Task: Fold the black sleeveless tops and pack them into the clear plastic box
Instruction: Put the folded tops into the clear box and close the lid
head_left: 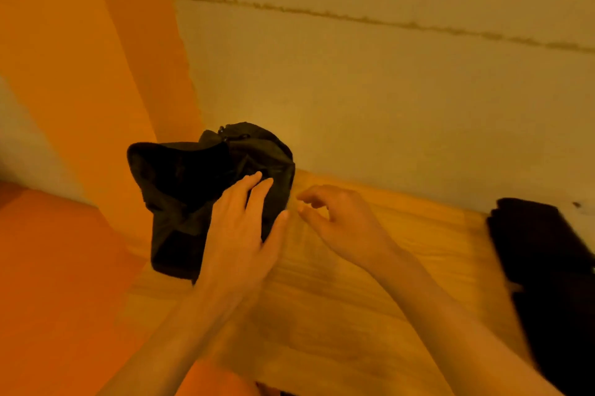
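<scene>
Flattening before folding judged best: pin one edge, sweep creases outward. Item: black top point(193, 183), bunched, at the left end of the bench point(354, 299); left hand point(238, 234) flat on its right part, fingers straight; right hand point(341, 218) just beside it, loosely curled, empty; clear box not in view.

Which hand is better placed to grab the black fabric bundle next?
Left, I'd judge. The left hand lies flat on the black fabric bundle, fingers straight. The right hand hovers beside it above the wooden table, loosely curled, holding nothing.
</scene>
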Demonstrator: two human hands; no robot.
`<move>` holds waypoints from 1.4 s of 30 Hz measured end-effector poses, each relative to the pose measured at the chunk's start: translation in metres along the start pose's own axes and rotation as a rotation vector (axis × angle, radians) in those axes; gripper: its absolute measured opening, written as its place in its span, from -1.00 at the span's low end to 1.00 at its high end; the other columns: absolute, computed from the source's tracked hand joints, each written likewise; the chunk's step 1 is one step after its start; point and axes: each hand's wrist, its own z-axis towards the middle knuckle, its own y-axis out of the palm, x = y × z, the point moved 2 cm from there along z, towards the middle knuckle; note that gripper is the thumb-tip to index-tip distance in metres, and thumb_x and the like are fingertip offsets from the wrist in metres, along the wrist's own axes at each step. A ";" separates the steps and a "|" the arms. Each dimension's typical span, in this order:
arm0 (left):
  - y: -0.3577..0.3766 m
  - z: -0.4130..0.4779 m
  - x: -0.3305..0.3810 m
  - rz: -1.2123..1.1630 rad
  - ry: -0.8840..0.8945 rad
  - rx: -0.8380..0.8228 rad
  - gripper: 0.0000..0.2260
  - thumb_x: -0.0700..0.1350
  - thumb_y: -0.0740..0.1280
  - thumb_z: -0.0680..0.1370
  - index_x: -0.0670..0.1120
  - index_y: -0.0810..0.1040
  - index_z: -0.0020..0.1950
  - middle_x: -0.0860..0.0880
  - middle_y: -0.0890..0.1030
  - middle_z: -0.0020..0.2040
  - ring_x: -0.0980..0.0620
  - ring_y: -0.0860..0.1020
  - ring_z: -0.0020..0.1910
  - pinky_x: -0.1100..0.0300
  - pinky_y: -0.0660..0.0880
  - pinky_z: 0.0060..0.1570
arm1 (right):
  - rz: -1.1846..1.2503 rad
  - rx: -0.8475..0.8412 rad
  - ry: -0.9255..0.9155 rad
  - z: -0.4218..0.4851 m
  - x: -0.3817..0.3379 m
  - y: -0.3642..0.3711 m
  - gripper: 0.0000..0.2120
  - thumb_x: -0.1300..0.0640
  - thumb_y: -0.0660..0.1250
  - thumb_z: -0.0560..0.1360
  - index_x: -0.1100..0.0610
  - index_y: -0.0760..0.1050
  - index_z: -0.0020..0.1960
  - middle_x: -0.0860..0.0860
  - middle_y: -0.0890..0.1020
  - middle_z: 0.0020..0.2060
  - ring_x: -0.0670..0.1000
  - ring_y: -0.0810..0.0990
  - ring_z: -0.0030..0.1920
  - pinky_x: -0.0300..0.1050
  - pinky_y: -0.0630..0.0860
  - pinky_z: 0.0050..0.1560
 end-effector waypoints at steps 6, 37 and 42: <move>0.077 -0.017 0.119 -0.254 0.120 -0.189 -0.41 0.28 0.00 0.65 -0.02 0.34 0.56 -0.01 0.33 0.55 0.04 0.26 0.52 0.13 0.17 0.47 | -0.141 0.234 0.253 -0.110 0.078 -0.068 -0.58 -0.21 0.19 0.62 -0.02 0.52 0.35 -0.02 0.61 0.24 0.04 0.55 0.25 0.00 0.52 0.19; 0.217 -0.040 0.316 -0.933 -0.876 -1.007 -0.33 0.00 0.61 0.38 -0.04 0.43 0.42 -0.06 0.65 0.19 -0.09 0.62 0.16 -0.11 0.59 0.20 | -0.303 0.464 0.654 -0.316 0.191 -0.060 -0.43 -0.21 -0.09 0.70 0.06 0.30 0.57 0.09 0.28 0.57 0.05 0.13 0.60 -0.29 -0.23 0.55; 0.213 -0.042 0.322 -0.906 -0.804 -1.014 -0.47 -0.02 0.64 0.34 -0.09 0.54 0.23 -0.07 0.71 0.05 -0.07 0.66 0.07 -0.06 0.62 0.14 | -0.272 0.487 0.622 -0.316 0.189 -0.060 -0.41 -0.23 -0.16 0.70 0.02 0.25 0.58 0.06 0.26 0.58 0.02 0.10 0.61 -0.12 -0.05 0.58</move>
